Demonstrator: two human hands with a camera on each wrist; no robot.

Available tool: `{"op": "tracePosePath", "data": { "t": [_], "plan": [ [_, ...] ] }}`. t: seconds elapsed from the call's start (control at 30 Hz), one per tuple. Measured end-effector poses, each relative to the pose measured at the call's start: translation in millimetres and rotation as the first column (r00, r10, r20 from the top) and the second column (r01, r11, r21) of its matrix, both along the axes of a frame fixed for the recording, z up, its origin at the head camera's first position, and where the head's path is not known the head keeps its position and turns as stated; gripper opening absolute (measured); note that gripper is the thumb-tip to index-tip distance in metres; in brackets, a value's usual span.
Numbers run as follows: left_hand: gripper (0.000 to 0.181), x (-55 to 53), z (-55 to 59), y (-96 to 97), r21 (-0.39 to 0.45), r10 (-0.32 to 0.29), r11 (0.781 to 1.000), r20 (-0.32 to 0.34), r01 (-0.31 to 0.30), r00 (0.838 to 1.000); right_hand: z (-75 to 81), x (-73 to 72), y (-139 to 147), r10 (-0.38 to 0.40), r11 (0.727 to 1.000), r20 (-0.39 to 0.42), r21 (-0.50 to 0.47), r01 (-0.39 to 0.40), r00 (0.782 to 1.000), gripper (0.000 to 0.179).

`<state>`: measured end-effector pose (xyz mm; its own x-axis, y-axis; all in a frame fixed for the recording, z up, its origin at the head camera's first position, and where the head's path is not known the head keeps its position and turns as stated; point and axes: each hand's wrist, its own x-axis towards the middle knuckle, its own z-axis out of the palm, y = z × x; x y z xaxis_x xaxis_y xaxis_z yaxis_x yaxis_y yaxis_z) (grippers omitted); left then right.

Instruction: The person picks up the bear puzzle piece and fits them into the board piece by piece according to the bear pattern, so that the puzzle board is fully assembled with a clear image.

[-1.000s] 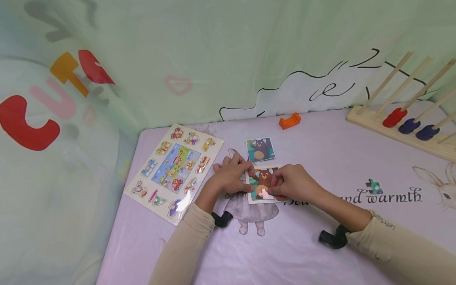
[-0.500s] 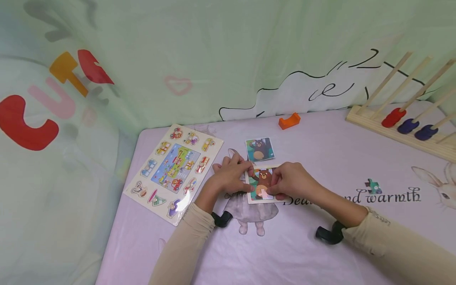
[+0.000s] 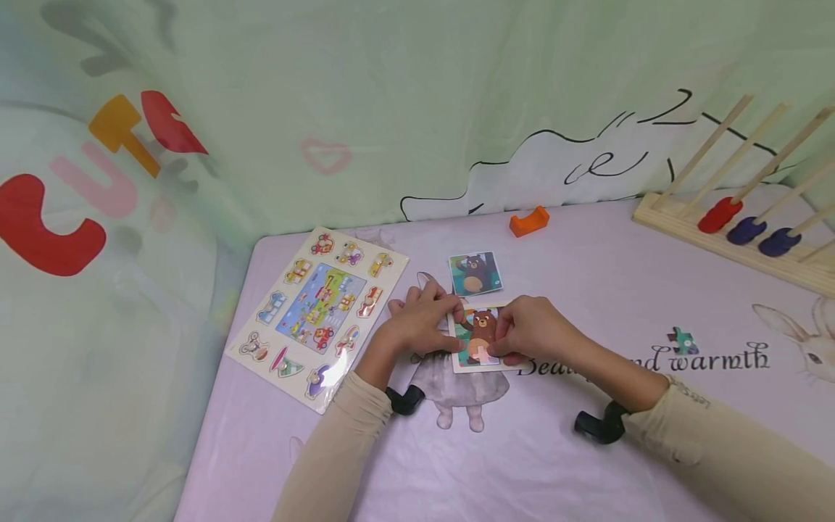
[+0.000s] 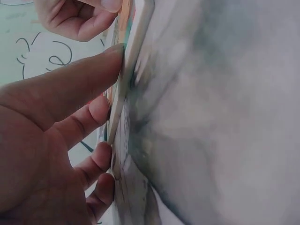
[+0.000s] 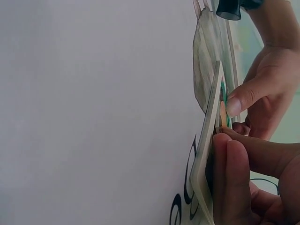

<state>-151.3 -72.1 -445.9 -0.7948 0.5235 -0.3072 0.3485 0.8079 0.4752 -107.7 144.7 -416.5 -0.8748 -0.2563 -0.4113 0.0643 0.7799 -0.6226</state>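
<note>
A small jigsaw board with a brown bear picture lies on the table between the hands. My left hand lies across its left side, thumb on the picture, fingers extended past the upper left edge. In the left wrist view, the thumb reaches the board's face close to its rim. At the lower right of the picture, my right hand pinches a pale pinkish jigsaw piece between thumb and fingers. The board's right part is hidden under that hand. Behind the board lies a bear picture card.
A loose teal jigsaw piece lies to the right. On the left is a vehicle peg puzzle. An orange block sits near the back edge, and a wooden peg stand with red and blue beads occupies the back right.
The right hand and forearm have shifted slightly left, and the bright glare on the pinkish piece has dimmed. The left hand stays almost still.
</note>
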Motion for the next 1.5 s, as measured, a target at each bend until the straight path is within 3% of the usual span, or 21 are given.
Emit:
{"op": "tracePosePath", "data": {
  "t": [0.2,0.47,0.83,1.5],
  "plan": [
    [0.046,4.2,7.8,6.4,-0.05,0.034,0.998,-0.002,-0.034,0.999,0.8,-1.3,0.2,0.019,1.0,-0.024,0.014,-0.018,1.0,0.02],
    [0.051,8.1,9.0,15.4,-0.114,0.065,0.991,-0.024,-0.067,0.998,-1.9,-2.4,9.2,0.022,0.998,0.04,-0.057,-0.02,0.999,0.02],
    [0.05,7.0,12.8,18.0,-0.138,0.07,0.988,-0.01,-0.07,0.998,-6.6,-6.6,22.3,0.034,0.995,0.074,-0.096,-0.027,0.997,0.022],
    [0.05,10.3,20.9,18.1,-0.16,0.073,0.984,-0.014,-0.074,0.997,-4.5,-8.6,15.2,0.019,0.998,0.089,-0.058,-0.014,0.996,0.022]
  ]
}}
